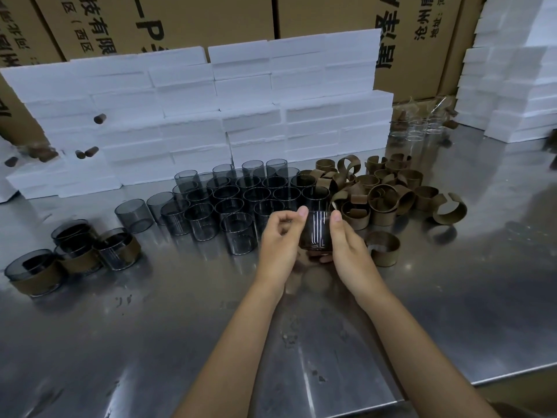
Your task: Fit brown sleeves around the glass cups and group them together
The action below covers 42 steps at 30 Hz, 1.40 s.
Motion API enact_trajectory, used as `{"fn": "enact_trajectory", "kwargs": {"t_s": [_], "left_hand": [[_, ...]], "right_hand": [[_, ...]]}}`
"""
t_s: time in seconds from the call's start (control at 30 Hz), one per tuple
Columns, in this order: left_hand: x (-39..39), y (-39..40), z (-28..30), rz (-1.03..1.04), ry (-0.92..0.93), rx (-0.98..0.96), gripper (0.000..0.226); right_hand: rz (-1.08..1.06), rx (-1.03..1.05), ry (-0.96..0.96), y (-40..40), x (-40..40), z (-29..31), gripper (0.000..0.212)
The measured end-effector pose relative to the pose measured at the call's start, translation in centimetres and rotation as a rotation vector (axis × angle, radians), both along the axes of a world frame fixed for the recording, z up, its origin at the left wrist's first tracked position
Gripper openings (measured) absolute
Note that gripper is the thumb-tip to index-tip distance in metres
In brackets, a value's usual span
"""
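Stainless steel makes up the worktable (301, 342), its near right edge cutting diagonally across the lower corner, with a broad bare stretch between that edge and the hands. At the middle of the table a dark glass cup (316, 230) is held off the surface between both hands: the left hand (278, 245) curls at its left side with thumb and forefinger pinched near the rim, and the right hand (346, 248) wraps its right side, thumb up by the rim and fingertips tucked under the base. Whether a sleeve already sits on this cup is hard to tell, as the palms hide most of its wall. Just behind the held cup stands a tight cluster of bare smoked glass cups (235, 200). To the right of that cluster lies a loose heap of brown sleeves (385, 194), one sleeve (382, 247) lying apart near the right hand. Well to the left of the cluster, four sleeved cups (78, 251) stand grouped together. Behind the cluster rises a wall of white foam blocks (211, 116), with small brown cork-like pieces (99, 118) on its left part. Cardboard cartons (180, 22) behind bear printed Chinese characters, cut off and only partly readable. Clear glasses (422, 128) at the far right are blurred.
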<state>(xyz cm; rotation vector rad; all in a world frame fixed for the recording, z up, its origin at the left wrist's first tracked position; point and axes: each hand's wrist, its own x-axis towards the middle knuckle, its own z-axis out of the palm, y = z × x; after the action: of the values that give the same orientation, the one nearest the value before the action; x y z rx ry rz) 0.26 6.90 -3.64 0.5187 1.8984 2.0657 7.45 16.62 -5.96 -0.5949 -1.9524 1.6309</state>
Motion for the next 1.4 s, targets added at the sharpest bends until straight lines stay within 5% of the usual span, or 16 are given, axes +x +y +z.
{"fn": "enact_trajectory", "kwargs": {"t_s": [0.27, 0.43, 0.57, 0.77, 1.0, 1.4], "left_hand": [[-0.1, -0.2, 0.1, 0.053, -0.053, -0.009, 0.035], [-0.1, -0.3, 0.3, -0.104, -0.202, 0.083, 0.055], [0.1, -0.1, 0.2, -0.317, -0.203, 0.078, 0.057], [-0.3, -0.1, -0.1, -0.221, -0.136, -0.089, 0.050], [-0.3, -0.1, -0.1, -0.062, -0.006, 0.006, 0.038], [-1.0, -0.3, -0.4, -0.050, -0.092, 0.064, 0.033]], "right_hand": [[-0.033, -0.048, 0.081, 0.3, -0.3, -0.4, 0.031], [0.003, -0.062, 0.069, -0.1, 0.0, 0.2, 0.074], [0.045, -0.033, 0.066, -0.7, 0.4, 0.8, 0.068], [0.018, 0.018, 0.009, -0.7, 0.4, 0.7, 0.078], [0.022, 0.007, -0.019, -0.5, 0.1, 0.4, 0.081], [-0.049, 0.015, 0.115, 0.3, 0.1, -0.2, 0.036]]}}
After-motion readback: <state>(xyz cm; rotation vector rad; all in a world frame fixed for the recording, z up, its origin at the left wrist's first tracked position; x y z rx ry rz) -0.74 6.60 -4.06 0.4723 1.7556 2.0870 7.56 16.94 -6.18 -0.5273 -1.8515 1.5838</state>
